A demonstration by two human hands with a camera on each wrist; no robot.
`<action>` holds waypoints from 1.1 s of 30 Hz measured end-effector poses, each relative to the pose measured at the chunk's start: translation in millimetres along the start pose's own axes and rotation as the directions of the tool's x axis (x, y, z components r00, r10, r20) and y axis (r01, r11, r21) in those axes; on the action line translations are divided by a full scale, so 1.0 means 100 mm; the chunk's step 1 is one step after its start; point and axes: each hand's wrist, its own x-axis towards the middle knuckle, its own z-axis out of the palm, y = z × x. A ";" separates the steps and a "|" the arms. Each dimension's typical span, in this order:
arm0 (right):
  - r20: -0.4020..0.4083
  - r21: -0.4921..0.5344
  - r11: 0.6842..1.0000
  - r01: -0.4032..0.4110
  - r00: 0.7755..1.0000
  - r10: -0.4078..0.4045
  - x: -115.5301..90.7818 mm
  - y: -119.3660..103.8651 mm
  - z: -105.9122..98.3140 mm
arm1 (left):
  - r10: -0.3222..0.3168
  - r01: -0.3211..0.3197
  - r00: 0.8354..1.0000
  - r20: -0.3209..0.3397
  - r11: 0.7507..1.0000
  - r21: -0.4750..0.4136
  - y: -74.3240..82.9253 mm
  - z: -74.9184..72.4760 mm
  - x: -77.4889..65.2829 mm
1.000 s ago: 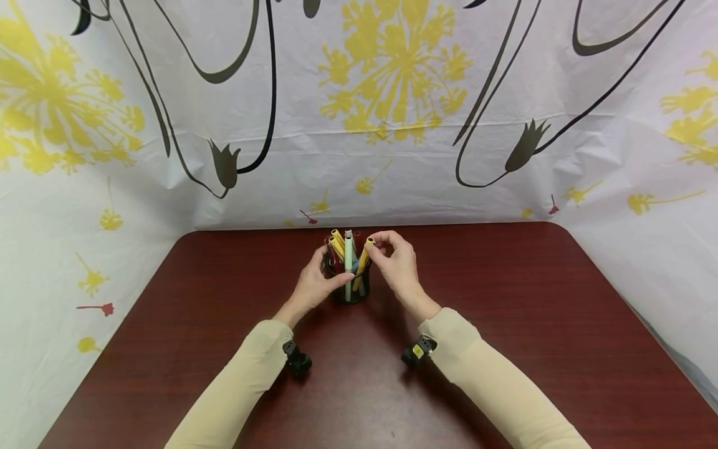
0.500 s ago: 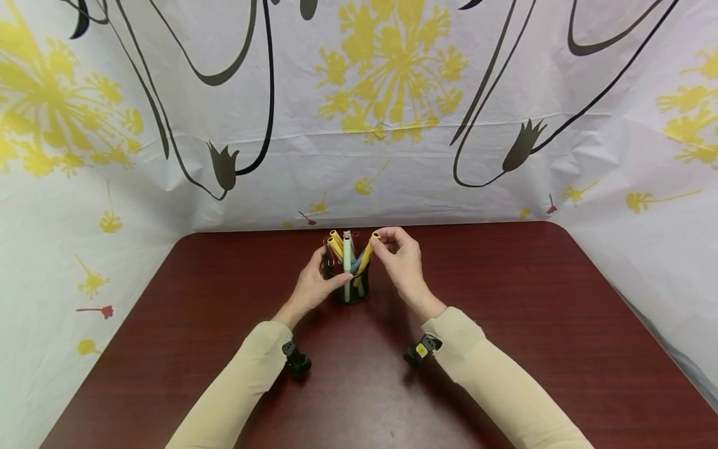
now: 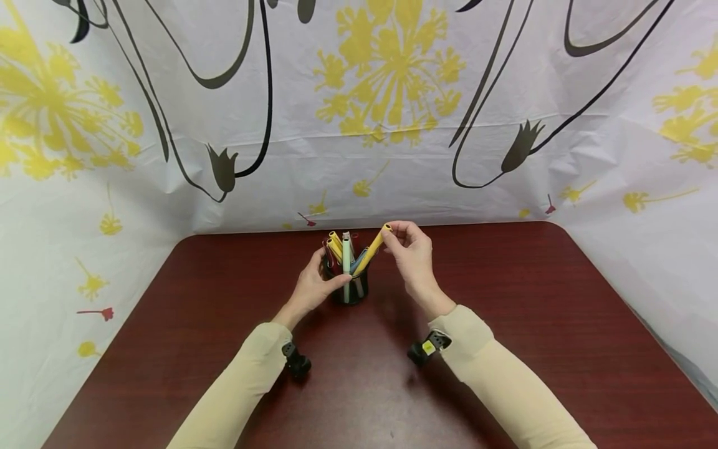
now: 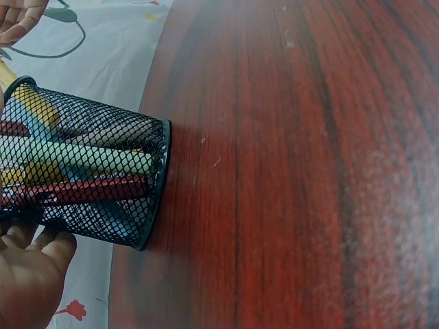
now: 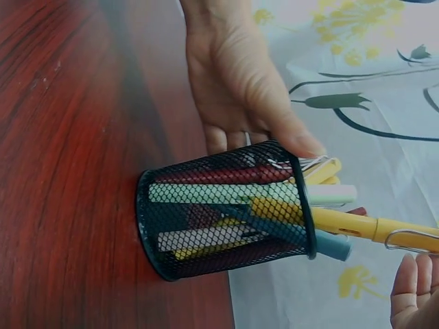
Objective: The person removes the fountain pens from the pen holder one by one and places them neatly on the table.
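On the far part of the table stands a black mesh pen holder (image 5: 154,226) packed with pens. My left hand (image 3: 310,285) grips it from the left, thumb at the near rim and fingers behind. My right hand (image 3: 414,259) pinches the top of a yellow pen (image 3: 373,251), which slants up and right with its lower end still inside the mesh. A metal clip shows on this pen in the right wrist view. Beside it in the holder are a pale green pen (image 3: 346,254), a blue pen (image 5: 333,246), a dark red pen (image 4: 103,189) and more yellow ones.
The dark reddish wooden table (image 3: 359,386) has its back edge just behind the holder. A white cloth (image 3: 291,181) with yellow and grey plant prints hangs behind and at the sides. A small black camera sits on each wrist.
My right hand has moved up and to the right, drawing the yellow pen farther out and tilting it more. My left hand stays on the pen holder.
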 end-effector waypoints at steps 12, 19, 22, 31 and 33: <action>-0.106 0.256 0.960 -0.110 0.984 0.141 0.13 -0.06 -0.13 | -0.009 0.009 1.000 -0.005 1.000 0.009 -0.02 0.00 0.00; -0.168 0.403 0.899 -0.171 0.952 0.256 0.24 -0.05 -0.30 | 0.021 -0.021 1.000 -0.014 1.000 0.011 -0.02 0.00 -0.01; -0.179 0.467 0.858 -0.215 0.927 0.330 0.30 -0.03 -0.39 | 0.032 -0.032 0.999 -0.014 0.999 0.013 -0.02 0.00 -0.02; -0.223 0.567 0.764 -0.307 0.836 0.501 0.46 0.15 -0.64 | -0.008 0.008 1.000 -0.003 1.000 0.004 -0.02 0.00 0.01; -0.238 0.542 0.771 -0.335 0.818 0.523 0.49 0.22 -0.68 | -0.008 0.008 1.000 -0.003 1.000 0.007 -0.02 0.00 0.01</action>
